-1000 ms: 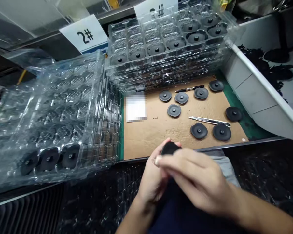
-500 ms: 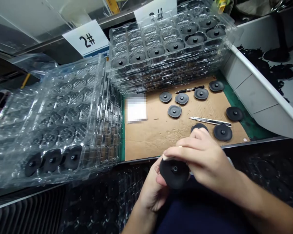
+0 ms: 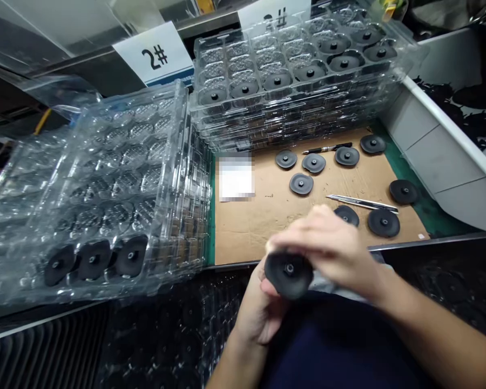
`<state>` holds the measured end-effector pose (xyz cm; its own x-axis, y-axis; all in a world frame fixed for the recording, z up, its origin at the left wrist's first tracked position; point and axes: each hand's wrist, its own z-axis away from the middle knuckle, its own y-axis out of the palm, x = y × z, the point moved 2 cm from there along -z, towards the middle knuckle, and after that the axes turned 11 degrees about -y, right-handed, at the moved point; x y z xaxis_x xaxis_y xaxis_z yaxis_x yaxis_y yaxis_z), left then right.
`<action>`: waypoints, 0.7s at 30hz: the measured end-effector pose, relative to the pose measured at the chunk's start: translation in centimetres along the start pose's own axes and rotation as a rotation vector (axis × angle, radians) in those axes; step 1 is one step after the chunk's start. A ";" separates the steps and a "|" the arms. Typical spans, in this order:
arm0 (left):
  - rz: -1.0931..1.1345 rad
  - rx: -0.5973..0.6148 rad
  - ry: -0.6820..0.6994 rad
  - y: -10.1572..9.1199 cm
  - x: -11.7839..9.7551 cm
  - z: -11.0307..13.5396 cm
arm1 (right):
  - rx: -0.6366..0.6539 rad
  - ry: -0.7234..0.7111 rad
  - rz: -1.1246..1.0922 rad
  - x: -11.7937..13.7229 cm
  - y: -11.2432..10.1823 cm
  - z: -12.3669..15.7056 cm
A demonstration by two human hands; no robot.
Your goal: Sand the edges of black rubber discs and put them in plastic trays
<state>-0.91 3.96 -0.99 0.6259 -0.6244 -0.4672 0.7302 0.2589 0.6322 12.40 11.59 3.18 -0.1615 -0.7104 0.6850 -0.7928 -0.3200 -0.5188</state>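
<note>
In my left hand (image 3: pixel 263 308) I hold a round black rubber disc (image 3: pixel 287 275) with a wavy rim and a small hub at its centre. The fingers grip it from behind and below, and its hubbed face is turned to me. My right hand (image 3: pixel 328 243) is bent over the disc's upper edge, blurred by motion, its fingers closed together. Something small and pale is at its fingertips; I cannot make out what. Just beyond the right hand lies another black disc (image 3: pixel 347 215), partly covered by it, with one more disc (image 3: pixel 384 222) to its right.
Several discs lie on the cardboard sheet (image 3: pixel 243 232) with tweezers (image 3: pixel 362 203), a pen (image 3: pixel 328 148) and a white paper (image 3: pixel 237 181). Stacked clear trays (image 3: pixel 117 162) stand left; more trays (image 3: pixel 283 102) stand behind. A white bin wall (image 3: pixel 449 146) bounds the right.
The view has shifted, so the table things sit further right. My right hand has moved slightly along the disc's upper edge, uncovering more of the disc behind it. My left hand keeps its hold.
</note>
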 end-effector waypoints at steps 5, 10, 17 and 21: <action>0.194 0.099 -0.005 -1.7 -0.8 0.4 | -0.018 0.541 0.072 -5.8 2.7 4.6; 0.230 0.111 0.006 -2.4 -1.1 0.3 | 0.002 0.599 0.070 -5.6 4.4 6.5; 0.198 0.007 0.065 -2.3 -1.3 0.3 | -0.143 0.141 -0.020 3.3 3.1 -1.0; 0.177 -0.019 0.130 -2.6 -1.7 0.7 | 0.159 0.183 -0.144 4.5 4.2 -2.2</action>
<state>-4.02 3.84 -1.44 0.7738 -0.4679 -0.4269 0.6102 0.3702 0.7004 7.06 8.42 5.17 -0.1685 -0.5300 0.8311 -0.7158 -0.5139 -0.4728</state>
